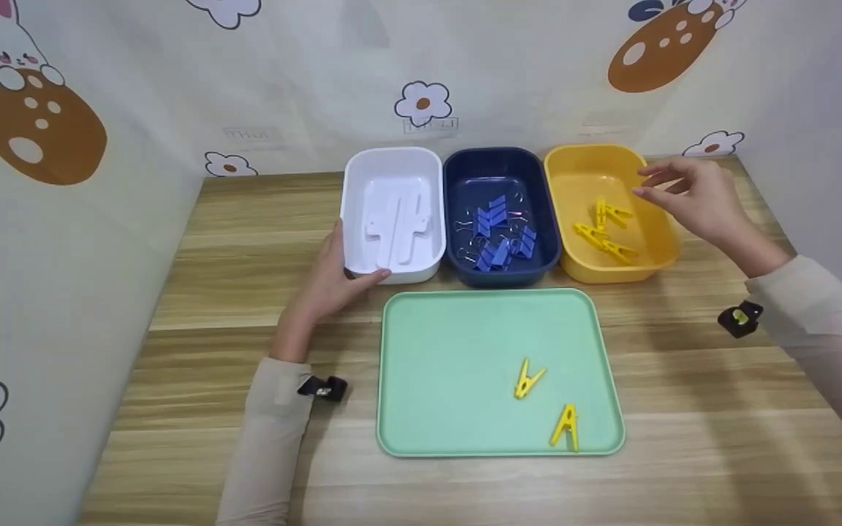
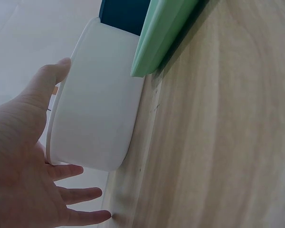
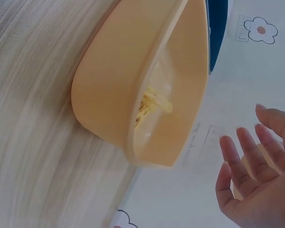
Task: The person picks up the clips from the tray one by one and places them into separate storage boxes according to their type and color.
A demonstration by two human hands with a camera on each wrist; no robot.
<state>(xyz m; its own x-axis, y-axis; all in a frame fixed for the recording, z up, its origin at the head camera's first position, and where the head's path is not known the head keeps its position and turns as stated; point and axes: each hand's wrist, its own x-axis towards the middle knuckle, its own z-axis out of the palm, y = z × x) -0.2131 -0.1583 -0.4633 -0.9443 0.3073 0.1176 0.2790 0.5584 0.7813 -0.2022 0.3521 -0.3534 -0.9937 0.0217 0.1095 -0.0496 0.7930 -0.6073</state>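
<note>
My left hand (image 1: 330, 277) touches the white bin (image 2: 92, 99) at its near left corner. The thumb lies on the near rim, and the other fingers extend straight along the outer side. Inside that bin are flat white plastic pieces (image 1: 399, 230) whose kind I cannot tell. My right hand (image 1: 699, 197) is raised over the right rim of the yellow bin (image 3: 109, 71), its fingers loosely bent and nothing between them. Several yellow clothespins (image 1: 604, 230) lie on the yellow bin's floor. Two more clothespins, an upper one (image 1: 527, 380) and a lower one (image 1: 566, 426), rest on the green tray (image 1: 450, 351).
Between the white and yellow bins stands a navy bin (image 1: 498, 162) with several blue binder clips (image 1: 498, 252). All three bins stand side by side against the patterned backdrop (image 1: 304, 88). The tray lies in front of them on the wooden table (image 1: 231, 292).
</note>
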